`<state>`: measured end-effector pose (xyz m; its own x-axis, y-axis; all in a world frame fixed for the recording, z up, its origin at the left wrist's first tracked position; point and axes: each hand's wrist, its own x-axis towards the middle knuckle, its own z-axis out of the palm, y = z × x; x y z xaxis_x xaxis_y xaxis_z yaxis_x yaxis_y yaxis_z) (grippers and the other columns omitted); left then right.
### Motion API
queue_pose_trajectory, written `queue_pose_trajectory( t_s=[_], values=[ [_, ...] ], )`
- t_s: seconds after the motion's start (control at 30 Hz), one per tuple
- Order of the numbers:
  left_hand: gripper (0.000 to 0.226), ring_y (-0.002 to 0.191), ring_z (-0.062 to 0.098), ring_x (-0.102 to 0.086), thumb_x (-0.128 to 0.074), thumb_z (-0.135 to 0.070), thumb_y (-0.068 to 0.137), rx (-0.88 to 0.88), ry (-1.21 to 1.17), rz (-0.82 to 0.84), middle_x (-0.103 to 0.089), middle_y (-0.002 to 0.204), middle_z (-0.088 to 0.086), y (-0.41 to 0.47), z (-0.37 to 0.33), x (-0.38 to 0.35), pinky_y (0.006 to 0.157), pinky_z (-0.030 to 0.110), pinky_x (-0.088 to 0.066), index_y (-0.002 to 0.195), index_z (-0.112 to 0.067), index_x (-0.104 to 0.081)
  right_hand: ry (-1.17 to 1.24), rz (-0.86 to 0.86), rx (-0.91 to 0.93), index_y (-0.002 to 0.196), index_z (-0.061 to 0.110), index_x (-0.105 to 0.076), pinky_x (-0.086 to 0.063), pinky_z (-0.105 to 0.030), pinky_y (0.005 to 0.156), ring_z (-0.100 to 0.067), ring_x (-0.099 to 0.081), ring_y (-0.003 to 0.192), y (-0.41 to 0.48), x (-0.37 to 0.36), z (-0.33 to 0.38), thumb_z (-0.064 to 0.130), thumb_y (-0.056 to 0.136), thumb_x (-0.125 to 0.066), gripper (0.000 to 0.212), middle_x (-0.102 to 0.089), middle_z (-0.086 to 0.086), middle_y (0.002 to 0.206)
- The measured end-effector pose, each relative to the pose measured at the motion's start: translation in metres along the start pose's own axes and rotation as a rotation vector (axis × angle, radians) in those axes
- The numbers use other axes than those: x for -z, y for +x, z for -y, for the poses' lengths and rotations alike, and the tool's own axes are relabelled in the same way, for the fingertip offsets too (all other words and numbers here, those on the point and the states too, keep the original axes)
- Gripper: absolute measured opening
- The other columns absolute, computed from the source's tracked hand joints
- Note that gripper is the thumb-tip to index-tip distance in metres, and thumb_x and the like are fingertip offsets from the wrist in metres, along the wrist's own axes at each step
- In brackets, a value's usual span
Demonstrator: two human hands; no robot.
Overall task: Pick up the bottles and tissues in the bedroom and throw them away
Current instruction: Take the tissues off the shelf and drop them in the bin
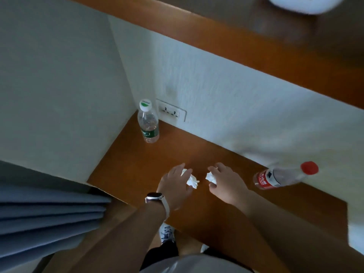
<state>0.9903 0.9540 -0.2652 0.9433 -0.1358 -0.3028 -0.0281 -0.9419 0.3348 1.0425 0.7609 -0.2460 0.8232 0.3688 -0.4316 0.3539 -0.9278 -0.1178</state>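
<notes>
Far out to the left of the fingers hangs a pleated blue fabric curtain (49, 209), no part of the job. Ahead of the left fingers (178, 168) and a little to their left, a clear plastic bottle with a green-and-white cap (148, 123) stands upright in the corner of the brown wooden table (128, 170), just beside a white wall socket (171, 112). The left hand (174, 182) (the one with the pale-strapped wristwatch (154, 196)) has its fingers curled loosely over a crumpled white paper tissue (191, 179), which sticks out on the thumb side; whether it has left the table I cannot tell. Just to the right, near but apart, the right hand (226, 182) pinches a second crumpled white tissue (211, 177) between thumb and curled fingers (220, 166). Well off to the right of those fingers is a clear plastic bottle with a red cap and red label (279, 177), at the table's edge; standing or lying, I cannot say

The step in hand looks like gathering both tissues. To do it well, I would close each hand fully so no loose corner trails, ball the paper into the palm, and perhaps pass both wads into one hand, freeing the other for the bottles
</notes>
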Motion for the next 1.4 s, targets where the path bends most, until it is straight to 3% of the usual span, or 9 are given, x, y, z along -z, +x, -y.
queue_pose_trajectory(
  t_s=[0.17, 0.3, 0.57, 0.73, 0.9, 1.0, 1.1, 1.3, 1.4],
  values=[
    [0.042, 0.115, 0.018, -0.048, -0.051, -0.035, 0.094, -0.093, 0.049, 0.073, -0.048, 0.135, -0.002, 0.021, 0.011, -0.015, 0.091, 0.035, -0.047, 0.134, -0.027, -0.046, 0.090, 0.011, -0.072, 0.134, 0.026, -0.044, -0.049, -0.034, 0.087, -0.018, -0.051, 0.112, -0.001, -0.021, -0.002, 0.029, 0.089, -0.057, 0.047, -0.046, 0.002, 0.127],
    [0.032, 0.102, 0.015, -0.047, -0.051, -0.031, 0.094, -0.170, 0.052, 0.103, -0.050, 0.121, -0.004, 0.022, 0.015, -0.024, 0.079, 0.028, -0.044, 0.125, -0.025, -0.053, 0.161, 0.052, -0.118, 0.132, 0.024, -0.047, -0.049, -0.034, 0.086, -0.018, -0.051, 0.106, -0.006, -0.032, -0.002, 0.023, 0.090, -0.054, 0.043, -0.048, 0.001, 0.121],
    [0.025, 0.093, 0.013, -0.050, -0.051, -0.025, 0.097, -0.190, -0.087, 0.134, -0.051, 0.117, -0.003, 0.028, 0.026, -0.025, 0.073, 0.025, -0.045, 0.122, -0.023, -0.056, 0.266, 0.033, -0.204, 0.123, 0.022, -0.053, -0.048, -0.034, 0.080, -0.017, -0.052, 0.098, -0.021, -0.044, 0.003, 0.027, 0.090, -0.049, 0.034, -0.053, 0.004, 0.110],
    [0.017, 0.084, 0.010, -0.046, -0.057, -0.022, 0.093, -0.194, -0.135, 0.175, -0.053, 0.109, -0.005, 0.026, 0.032, -0.018, 0.066, 0.022, -0.032, 0.110, -0.021, -0.060, 0.355, -0.052, -0.236, 0.117, 0.025, -0.054, -0.045, -0.028, 0.076, -0.009, -0.049, 0.091, -0.039, -0.037, 0.004, 0.031, 0.089, -0.052, 0.030, -0.051, 0.010, 0.104],
    [0.021, 0.090, 0.011, -0.055, -0.059, -0.019, 0.091, -0.064, -0.244, 0.177, -0.056, 0.107, -0.007, 0.019, 0.020, -0.007, 0.075, 0.027, -0.048, 0.111, -0.025, -0.061, 0.430, -0.155, -0.245, 0.121, 0.025, -0.054, -0.048, -0.029, 0.079, -0.007, -0.051, 0.091, -0.071, -0.025, -0.008, 0.034, 0.089, -0.054, 0.032, -0.053, 0.010, 0.105],
    [0.031, 0.099, 0.014, -0.055, -0.059, -0.018, 0.092, -0.082, -0.267, 0.142, -0.055, 0.112, -0.004, 0.016, -0.001, -0.004, 0.079, 0.024, -0.042, 0.123, -0.018, -0.061, 0.450, -0.233, -0.274, 0.117, 0.026, -0.055, -0.050, -0.032, 0.079, -0.010, -0.054, 0.091, -0.098, -0.024, -0.020, 0.036, 0.088, -0.056, 0.031, -0.053, 0.010, 0.104],
    [0.020, 0.093, 0.014, -0.053, -0.057, -0.017, 0.093, -0.100, -0.272, 0.107, -0.054, 0.102, -0.004, 0.009, -0.035, 0.000, 0.074, 0.024, -0.036, 0.111, -0.015, -0.067, 0.465, -0.304, -0.300, 0.114, 0.025, -0.057, -0.049, -0.031, 0.078, -0.012, -0.056, 0.092, -0.131, -0.025, -0.036, 0.034, 0.086, -0.058, 0.030, -0.055, 0.008, 0.104],
    [0.010, 0.087, 0.006, -0.055, -0.062, -0.018, 0.091, -0.197, -0.327, 0.079, -0.058, 0.098, -0.009, -0.025, -0.126, -0.011, 0.077, 0.026, -0.049, 0.098, -0.024, -0.064, 0.507, -0.402, -0.383, 0.121, 0.026, -0.057, -0.053, -0.028, 0.081, -0.010, -0.057, 0.095, -0.215, -0.031, -0.082, 0.037, 0.088, -0.059, 0.035, -0.058, 0.010, 0.111],
    [0.009, 0.087, 0.004, -0.055, -0.062, -0.021, 0.092, -0.282, -0.322, 0.091, -0.057, 0.097, -0.013, -0.041, -0.183, -0.020, 0.073, 0.019, -0.046, 0.099, -0.026, -0.062, 0.539, -0.468, -0.449, 0.122, 0.027, -0.057, -0.054, -0.028, 0.081, -0.009, -0.057, 0.094, -0.260, -0.040, -0.106, 0.037, 0.088, -0.061, 0.035, -0.058, 0.011, 0.112]
  ],
)
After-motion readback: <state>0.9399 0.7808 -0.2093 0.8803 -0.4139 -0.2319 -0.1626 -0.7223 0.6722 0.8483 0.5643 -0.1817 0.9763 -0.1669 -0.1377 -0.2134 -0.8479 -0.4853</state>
